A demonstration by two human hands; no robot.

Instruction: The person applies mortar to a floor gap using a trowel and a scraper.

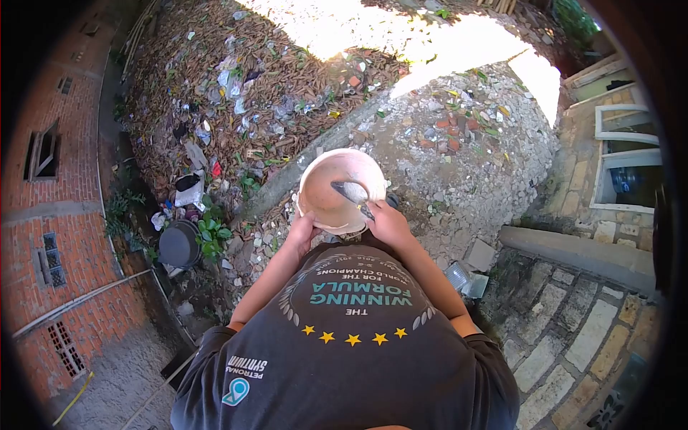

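In front of my body is a round, pale bucket (pixel 312 188) with its mouth facing up and a pinkish, stained inside. My left hand (pixel 302 228) grips its near left rim, the thumb over the edge. On the opposite side, my right hand (pixel 389 223) is closed round the dark handle of a small trowel (pixel 352 190). The trowel's pointed blade reaches over the mouth of the bucket, with a whitish patch on its face. The fingers of my right hand lie close by the bucket's right rim, partly hidden.
Rubble with broken red bricks (pixel 453 130) lies ahead to the right, beside a low concrete strip (pixel 283 188). Dry leaves and litter (pixel 233 89) cover the ground beyond it. A dark round tub (pixel 179 245) stands at left. Stone blocks (pixel 573 315) form a wall at right.
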